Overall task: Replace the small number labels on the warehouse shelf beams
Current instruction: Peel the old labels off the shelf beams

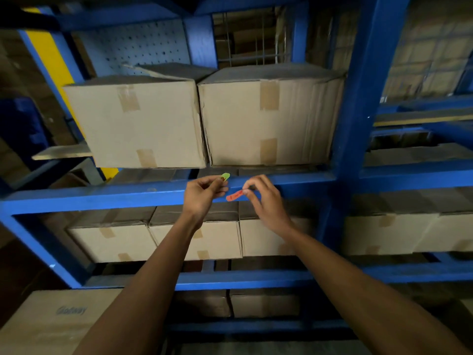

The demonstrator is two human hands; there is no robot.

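Blue steel shelf beam (102,198) fronts cardboard boxes; right hand (261,196) pinches a small red paper label (235,196), seemingly peeling it off, while left hand (204,192) pinches the green replacement label (225,176), to press on next.

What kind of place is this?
Probably a warehouse or stockroom: tall blue metal shelving, rows of taped cardboard boxes, and small coloured labels at a shelf beam.
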